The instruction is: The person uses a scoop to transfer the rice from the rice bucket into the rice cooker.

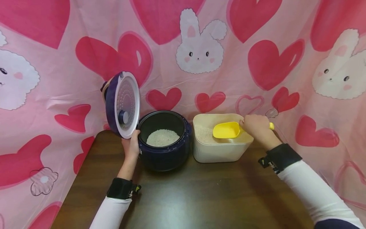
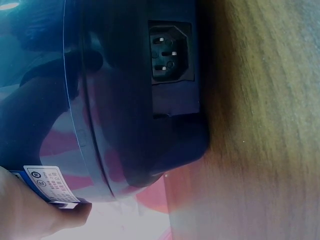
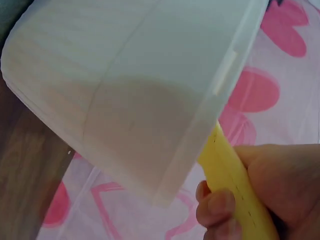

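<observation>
Cooker body (image 1: 164, 161) v. glossy, smooth plastic w/ paper-look label (image 2: 54, 182); inner pot (image 1: 160, 119) matt. Scoop (image 1: 224, 131) & bin (image 1: 217, 154) smooth plastic, scoop shinier. Tabletop (image 1: 200, 197) wood-grain, semi-gloss; backdrop (image 1: 94, 19) matt cloth w/ creases.

Raised lid (image 1: 125, 105) blocks cooker (image 1: 164, 159) from left; yellow scoop (image 1: 226, 130) obstructs bin (image 1: 220, 153) from above; passage over front tabletop (image 1: 188, 197).

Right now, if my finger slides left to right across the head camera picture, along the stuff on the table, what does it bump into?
Open lid → dark blue rice cooker → cream bin → right hand.
</observation>
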Available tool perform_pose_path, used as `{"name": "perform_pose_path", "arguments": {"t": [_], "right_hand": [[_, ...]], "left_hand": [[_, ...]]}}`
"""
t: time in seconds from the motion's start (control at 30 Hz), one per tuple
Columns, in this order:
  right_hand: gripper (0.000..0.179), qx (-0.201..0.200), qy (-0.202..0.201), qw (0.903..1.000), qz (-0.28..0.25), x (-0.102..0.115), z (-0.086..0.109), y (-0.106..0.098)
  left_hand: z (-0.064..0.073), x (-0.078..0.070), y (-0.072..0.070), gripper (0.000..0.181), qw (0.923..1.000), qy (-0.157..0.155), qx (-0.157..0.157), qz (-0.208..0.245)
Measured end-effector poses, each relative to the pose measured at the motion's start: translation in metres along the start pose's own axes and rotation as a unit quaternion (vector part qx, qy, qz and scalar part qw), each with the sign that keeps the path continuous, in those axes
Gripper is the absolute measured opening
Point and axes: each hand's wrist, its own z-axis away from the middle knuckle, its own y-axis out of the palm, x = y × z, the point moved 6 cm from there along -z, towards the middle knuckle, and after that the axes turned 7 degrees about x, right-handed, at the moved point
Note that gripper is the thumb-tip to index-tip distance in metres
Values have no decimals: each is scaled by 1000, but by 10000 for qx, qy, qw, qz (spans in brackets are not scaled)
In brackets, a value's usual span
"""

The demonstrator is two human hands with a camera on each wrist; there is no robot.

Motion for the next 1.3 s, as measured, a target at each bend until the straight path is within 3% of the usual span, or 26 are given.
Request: {"name": "perform_pose_path", "arguments": {"t": [0.27, 0.57, 0.67, 0.87, 1.3], "right_hand": [[31, -410, 32, 9969, 678, 11, -4, 2], [26, -132, -119, 9958, 894, 17, -7, 18], [24, -28, -136, 9972, 731, 19, -9, 21], [27, 563, 51, 9983, -106, 17, -11, 32], [38, 941, 85, 9920, -841, 17, -18, 44]], "left_hand": [[-1, -2, 1, 42, 10000, -1, 48, -31], [-1, -1, 1, 43, 10000, 19, 9, -33], [-2, 0, 0, 42, 10000, 29, -38, -6], [0, 1, -1, 41, 10000, -49, -73, -2], [1, 2, -1, 44, 9999, -13, -149, -37]]}}
